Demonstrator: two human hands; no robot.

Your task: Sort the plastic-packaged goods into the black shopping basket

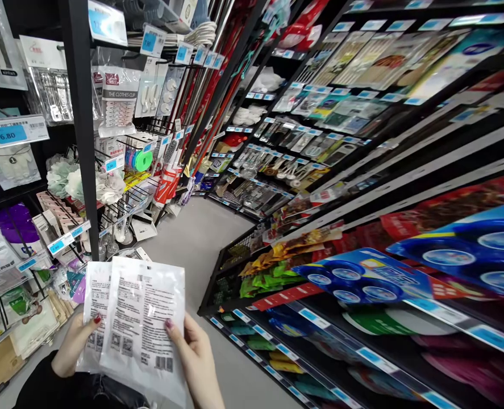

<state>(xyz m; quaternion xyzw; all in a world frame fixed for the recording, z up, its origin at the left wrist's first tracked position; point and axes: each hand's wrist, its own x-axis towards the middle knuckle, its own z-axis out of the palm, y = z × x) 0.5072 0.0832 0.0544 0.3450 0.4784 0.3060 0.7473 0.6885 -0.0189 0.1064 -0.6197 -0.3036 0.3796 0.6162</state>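
Observation:
Two flat white plastic packets with printed backs are held up in front of me, one overlapping the other. My right hand pinches the front packet by its right edge, thumb on the printed side, near a barcode. At the left, my left hand grips the rear packet, its thumb pressed on the print. The front packet covers most of the rear one. What the packets contain is hidden. Below them is a dark bundle that I cannot make out.
Hanging goods fill the left rack, with clothes clips, bath puffs and price tags. A grey floor runs between the racks. On the right, shelves hold snack bags and blue packages. Kitchen tools hang at the back.

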